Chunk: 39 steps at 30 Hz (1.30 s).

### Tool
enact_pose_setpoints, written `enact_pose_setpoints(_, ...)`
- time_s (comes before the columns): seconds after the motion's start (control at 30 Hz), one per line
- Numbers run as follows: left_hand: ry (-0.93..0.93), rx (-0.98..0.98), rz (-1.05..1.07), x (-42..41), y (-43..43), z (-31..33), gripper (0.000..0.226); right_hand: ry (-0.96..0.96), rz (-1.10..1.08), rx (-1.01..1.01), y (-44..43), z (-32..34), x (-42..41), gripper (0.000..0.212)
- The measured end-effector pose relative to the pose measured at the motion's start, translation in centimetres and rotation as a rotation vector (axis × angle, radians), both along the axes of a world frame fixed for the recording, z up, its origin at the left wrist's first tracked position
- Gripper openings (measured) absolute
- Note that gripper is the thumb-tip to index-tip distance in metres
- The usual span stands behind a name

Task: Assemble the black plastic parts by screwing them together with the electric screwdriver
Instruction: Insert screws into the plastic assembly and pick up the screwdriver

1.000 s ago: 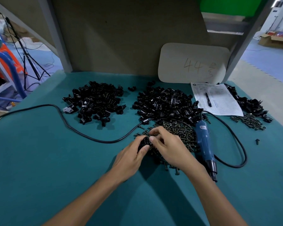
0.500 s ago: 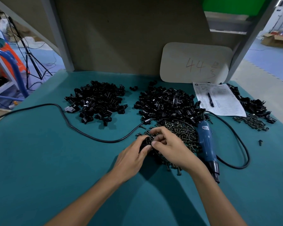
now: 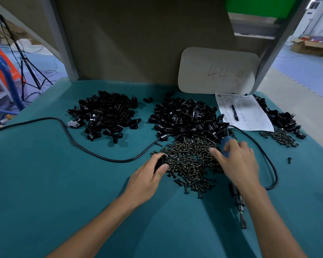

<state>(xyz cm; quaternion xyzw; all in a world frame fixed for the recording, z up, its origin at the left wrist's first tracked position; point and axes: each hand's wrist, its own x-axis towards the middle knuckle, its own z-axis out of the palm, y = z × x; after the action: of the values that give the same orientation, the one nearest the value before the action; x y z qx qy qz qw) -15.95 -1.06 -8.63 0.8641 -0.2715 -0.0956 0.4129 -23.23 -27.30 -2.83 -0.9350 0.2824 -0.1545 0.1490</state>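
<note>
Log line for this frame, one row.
left hand: holds part | right hand: over screwdriver, blurred, grip unclear | screws: pile between hands | stage: driving not yet begun

1. We have one wide-angle view, worn on the head, looking forward and down across the teal table [image 3: 45, 183].
2. We sit close: forearms enter from the bottom edge, left hand [image 3: 147, 175] and right hand [image 3: 237, 162] mid-frame.

The blue screwdriver [image 3: 226, 145] lies flat just right of the screw pile [image 3: 190, 161]; black parts [image 3: 185, 118] are heaped just behind that pile.
</note>
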Motion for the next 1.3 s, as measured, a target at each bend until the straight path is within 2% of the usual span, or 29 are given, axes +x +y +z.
enact_pose_setpoints(0.1,-0.005,0.004,0.001,0.1,-0.1,0.0,0.057,0.286,-0.075,0.074,-2.5,-0.8,-1.1,0.072)
enact_pose_setpoints(0.2,-0.016,0.008,0.003,0.1,0.0,-0.2,0.058,0.284,-0.094,0.189,-3.9,-1.2,-1.4,0.079)
enact_pose_setpoints(0.27,-0.033,0.023,0.0,0.2,0.0,-0.4,0.058,0.149,-0.105,0.394,-4.7,-1.1,-1.7,0.078)
enact_pose_setpoints(0.37,-0.063,0.05,-0.011,0.3,-0.1,-0.6,0.056,-0.238,-0.142,0.921,-5.2,-0.9,-2.5,0.031)
enact_pose_setpoints(0.4,-0.07,0.06,-0.015,0.4,-0.1,-0.6,0.055,-0.355,-0.177,1.063,-5.1,-0.9,-2.7,0.025)
enact_pose_setpoints(0.5,-0.103,0.09,-0.021,0.3,-0.1,-0.7,0.056,-0.613,-0.185,1.431,-3.7,-1.0,-3.2,0.026)
enact_pose_setpoints(0.57,-0.128,0.111,-0.031,0.2,-0.2,-0.6,0.055,-0.703,-0.158,1.6,-2.2,-1.3,-3.0,0.04)
enact_pose_setpoints(0.63,-0.165,0.136,-0.048,0.1,-0.3,-0.5,0.05,-0.797,-0.181,1.673,-0.6,-1.9,-2.3,0.053)
enact_pose_setpoints(0.8,-0.245,0.202,-0.083,-0.1,-0.2,-0.4,0.055,-1.141,-0.224,1.857,2.2,-2.7,0.2,0.048)
enact_pose_setpoints(0.87,-0.247,0.209,-0.084,-0.2,-0.3,-0.4,0.057,-1.221,-0.224,1.861,2.8,-2.3,1.0,0.05)
enact_pose_setpoints(1.1,-0.174,0.158,-0.038,0.1,-0.3,-0.5,0.059,-1.367,-0.246,1.834,3.0,-1.6,2.8,0.043)
enact_pose_setpoints(1.3,-0.155,0.152,-0.026,0.2,-0.3,-0.5,0.053,-1.398,-0.27,1.794,4.0,-1.8,3.3,0.035)
